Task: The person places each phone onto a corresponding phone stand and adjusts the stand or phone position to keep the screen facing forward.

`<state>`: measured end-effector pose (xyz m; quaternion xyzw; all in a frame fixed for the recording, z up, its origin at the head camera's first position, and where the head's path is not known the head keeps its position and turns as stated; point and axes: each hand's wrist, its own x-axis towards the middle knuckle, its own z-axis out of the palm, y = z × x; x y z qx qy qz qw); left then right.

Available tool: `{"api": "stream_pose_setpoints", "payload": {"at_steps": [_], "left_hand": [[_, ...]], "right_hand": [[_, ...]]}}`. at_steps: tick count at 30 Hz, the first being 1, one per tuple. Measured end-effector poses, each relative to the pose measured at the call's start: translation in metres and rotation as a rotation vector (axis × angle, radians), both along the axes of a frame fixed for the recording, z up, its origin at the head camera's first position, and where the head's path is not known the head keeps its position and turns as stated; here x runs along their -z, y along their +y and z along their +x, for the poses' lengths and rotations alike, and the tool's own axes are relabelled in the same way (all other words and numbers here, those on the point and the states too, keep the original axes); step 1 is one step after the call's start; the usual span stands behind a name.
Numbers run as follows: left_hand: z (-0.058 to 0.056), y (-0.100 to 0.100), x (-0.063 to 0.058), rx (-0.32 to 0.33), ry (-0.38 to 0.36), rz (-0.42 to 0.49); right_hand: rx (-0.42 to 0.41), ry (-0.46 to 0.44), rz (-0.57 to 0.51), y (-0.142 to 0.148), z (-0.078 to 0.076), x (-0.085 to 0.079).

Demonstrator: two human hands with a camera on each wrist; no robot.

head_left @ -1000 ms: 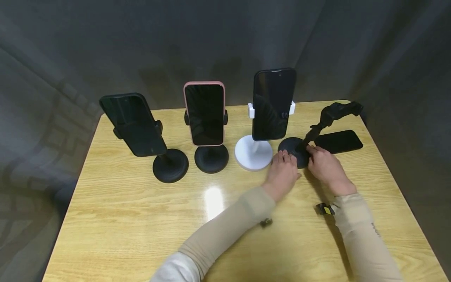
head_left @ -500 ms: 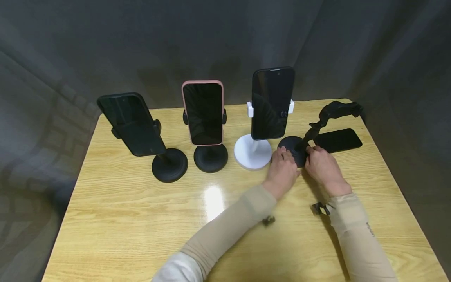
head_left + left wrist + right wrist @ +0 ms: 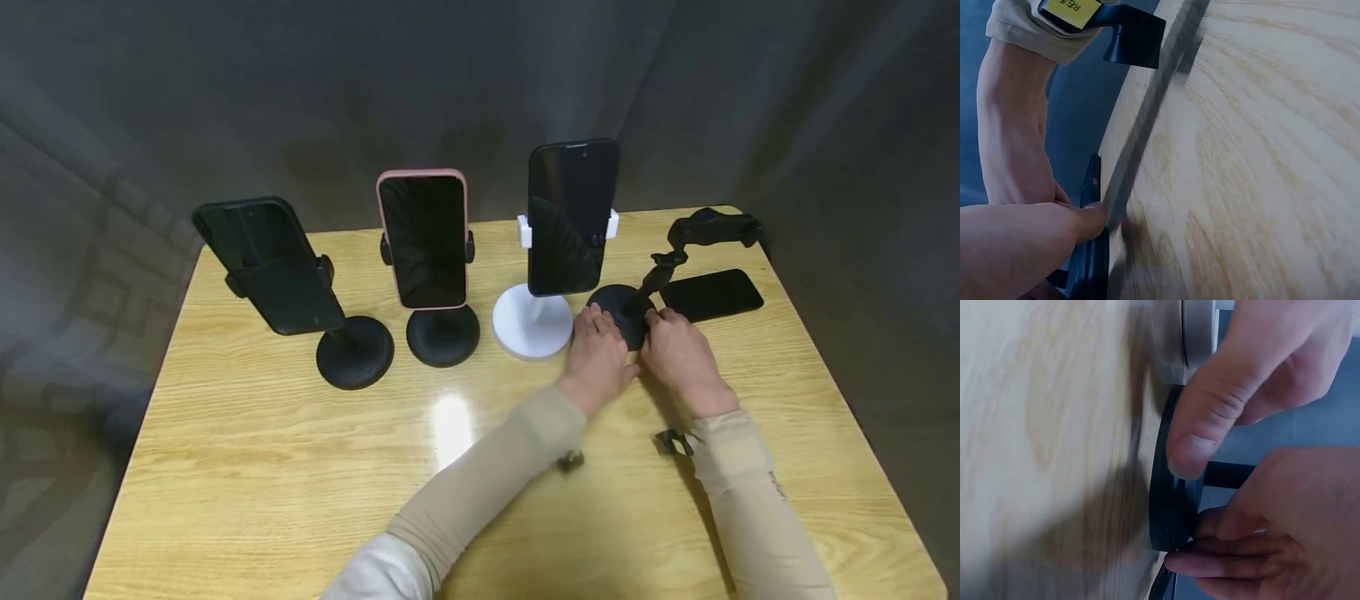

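Observation:
Toward the table's right side stands a black phone stand (image 3: 613, 300) with a round base and a jointed arm bent to the right. No phone is in its arm. My left hand (image 3: 596, 362) grips the left and front of this base, and in the right wrist view its thumb (image 3: 1194, 450) lies over the rim. At the base's right edge, my right hand (image 3: 682, 362) holds the rim with thumb and curled fingers (image 3: 1210, 562). Just behind the right hand, a black phone (image 3: 712, 295) lies flat on the table.
Three stands hold phones in a row to the left: a white stand (image 3: 531, 333) with a black phone (image 3: 573, 218), a black stand (image 3: 442, 343) with a pink-cased phone (image 3: 423, 242), and another black stand (image 3: 354, 360) with a tilted phone (image 3: 270, 267). A dark curtain (image 3: 375, 83) hangs behind.
The head view has shifted slightly, so the things appear a little further left. Both hands stay at the black stand's base; any movement of the stand itself is too small to tell.

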<state>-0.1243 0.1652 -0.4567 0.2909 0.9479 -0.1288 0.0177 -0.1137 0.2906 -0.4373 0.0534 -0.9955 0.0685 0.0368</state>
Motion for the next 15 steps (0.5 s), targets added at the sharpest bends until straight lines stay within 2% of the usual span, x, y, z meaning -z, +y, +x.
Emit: {"api": "stream_pose_setpoints", "payload": {"at_steps": [15], "left_hand": [[-0.0029,-0.0009,0.0081,0.011,0.06,0.014]], "right_hand": [[0.008,0.013,-0.005,0.0003,-0.0029,0.0013]]}}
